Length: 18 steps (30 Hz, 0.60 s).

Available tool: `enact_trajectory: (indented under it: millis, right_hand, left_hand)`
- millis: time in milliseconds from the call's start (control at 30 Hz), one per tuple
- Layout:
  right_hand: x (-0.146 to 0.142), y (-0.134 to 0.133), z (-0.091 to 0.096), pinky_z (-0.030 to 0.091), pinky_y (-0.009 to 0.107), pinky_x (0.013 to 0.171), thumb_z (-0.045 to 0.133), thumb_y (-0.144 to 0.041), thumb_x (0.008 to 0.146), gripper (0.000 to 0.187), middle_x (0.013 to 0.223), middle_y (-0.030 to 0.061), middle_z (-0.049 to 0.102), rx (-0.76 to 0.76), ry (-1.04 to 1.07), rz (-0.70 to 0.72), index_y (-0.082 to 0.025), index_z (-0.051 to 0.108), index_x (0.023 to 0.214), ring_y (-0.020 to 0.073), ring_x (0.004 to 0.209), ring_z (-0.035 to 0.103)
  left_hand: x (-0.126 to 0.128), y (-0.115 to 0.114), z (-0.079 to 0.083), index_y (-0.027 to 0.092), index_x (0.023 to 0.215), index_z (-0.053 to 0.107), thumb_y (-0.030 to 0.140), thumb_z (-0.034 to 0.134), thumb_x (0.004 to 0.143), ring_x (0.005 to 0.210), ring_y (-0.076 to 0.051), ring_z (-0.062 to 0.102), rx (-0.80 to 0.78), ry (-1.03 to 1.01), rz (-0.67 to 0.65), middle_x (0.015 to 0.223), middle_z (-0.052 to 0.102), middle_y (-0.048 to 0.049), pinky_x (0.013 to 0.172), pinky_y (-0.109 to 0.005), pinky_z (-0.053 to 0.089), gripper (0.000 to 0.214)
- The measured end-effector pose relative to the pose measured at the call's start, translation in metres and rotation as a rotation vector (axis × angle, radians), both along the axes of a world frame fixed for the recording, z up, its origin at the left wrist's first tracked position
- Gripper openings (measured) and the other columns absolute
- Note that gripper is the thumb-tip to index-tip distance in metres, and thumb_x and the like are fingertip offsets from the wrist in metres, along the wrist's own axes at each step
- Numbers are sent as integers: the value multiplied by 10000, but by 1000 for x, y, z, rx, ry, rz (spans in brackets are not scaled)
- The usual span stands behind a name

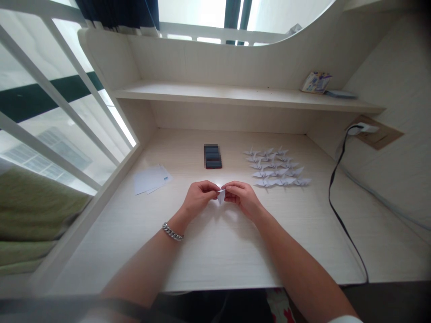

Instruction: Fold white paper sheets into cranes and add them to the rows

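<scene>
Between my two hands, just above the middle of the desk, is a small folded piece of white paper [221,196], pointed at its lower end. My left hand [201,196] pinches its left side between thumb and fingers. On the other side, the fingers of my right hand [243,196] are closed on its right edge. Several white paper cranes [274,172] stand in rows on the desk to the right of my hands. Flat sheets of white paper [150,180] lie to the left, partly overlapping.
A dark, blurred-out rectangular object [213,156] lies behind my hands on the pale desk [215,260]. A black cable [332,197] runs from the wall socket [380,132] down the desk's right side. A small colourful packet [316,82] sits on the shelf [229,93]. White bars [60,103] border the left.
</scene>
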State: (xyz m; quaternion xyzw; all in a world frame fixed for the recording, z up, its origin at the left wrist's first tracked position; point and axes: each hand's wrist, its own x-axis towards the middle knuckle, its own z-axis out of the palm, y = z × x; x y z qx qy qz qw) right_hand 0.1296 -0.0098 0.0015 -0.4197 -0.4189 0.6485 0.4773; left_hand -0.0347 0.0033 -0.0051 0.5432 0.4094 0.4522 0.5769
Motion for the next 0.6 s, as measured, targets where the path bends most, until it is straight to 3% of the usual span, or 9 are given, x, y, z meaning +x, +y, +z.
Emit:
enact_trajectory:
  millis: [167, 400, 600]
  right_hand:
    - [-1, 1, -4, 475, 269, 602, 711, -262, 601, 170, 684, 23, 647, 73, -163, -68, -155, 673, 728, 135, 612, 578]
    - [-1, 1, -8, 494, 293, 684, 665, -243, 666, 134, 757, 42, 657, 352, -367, -138, -163, 636, 770, 165, 709, 610]
    - [-1, -2, -6, 494, 297, 669, 633, -255, 714, 99, 758, 46, 659, 442, -502, -144, -176, 636, 773, 172, 698, 611]
  left_hand:
    - [-1, 1, -1, 134, 742, 694, 82, 629, 590, 631, -124, 597, 18, 68, 6, 685, 676, -30, 628, -232, 477, 174]
    - [-1, 1, -2, 122, 836, 678, 219, 679, 645, 699, -153, 621, -19, -22, 13, 777, 684, -65, 667, -273, 502, 214]
    - [-2, 2, -7, 123, 823, 672, 253, 724, 624, 731, -159, 627, 62, 32, 40, 797, 688, -77, 680, -268, 496, 243]
